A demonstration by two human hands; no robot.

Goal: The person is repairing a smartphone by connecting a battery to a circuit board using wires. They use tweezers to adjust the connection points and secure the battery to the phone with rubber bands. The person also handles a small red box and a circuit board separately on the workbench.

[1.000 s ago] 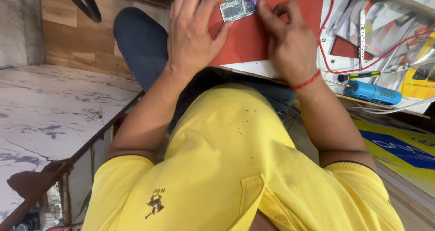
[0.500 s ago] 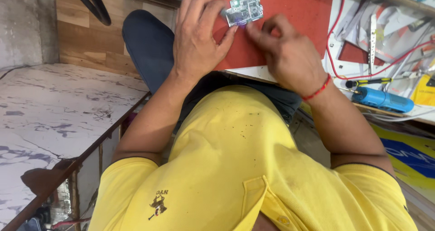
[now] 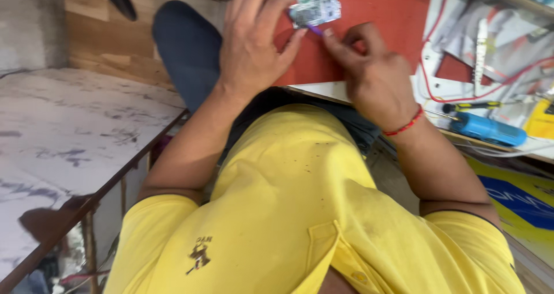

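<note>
A small green circuit board (image 3: pixel 315 5) lies on a red mat (image 3: pixel 381 11) at the top of the view. My left hand (image 3: pixel 251 43) rests on the mat and pinches the board's left edge with its fingertips. My right hand (image 3: pixel 372 75), with a red thread bracelet at the wrist, is closed around a thin purple-tipped tool (image 3: pixel 314 30) whose tip touches the board's lower edge. Below both hands, my yellow shirt fills the frame.
To the right of the mat lie red wires (image 3: pixel 461 80), a yellow-handled screwdriver (image 3: pixel 473 105), a blue cylindrical tool (image 3: pixel 487 129) and a yellow device (image 3: pixel 542 118). A marbled grey tabletop (image 3: pixel 63 138) stands at the left. My dark-trousered knee (image 3: pixel 184 51) is under the bench edge.
The view has shifted so the hands and board sit slightly lower and more to the right. The board has turned a little between my fingers; my right hand stays at its lower edge.
</note>
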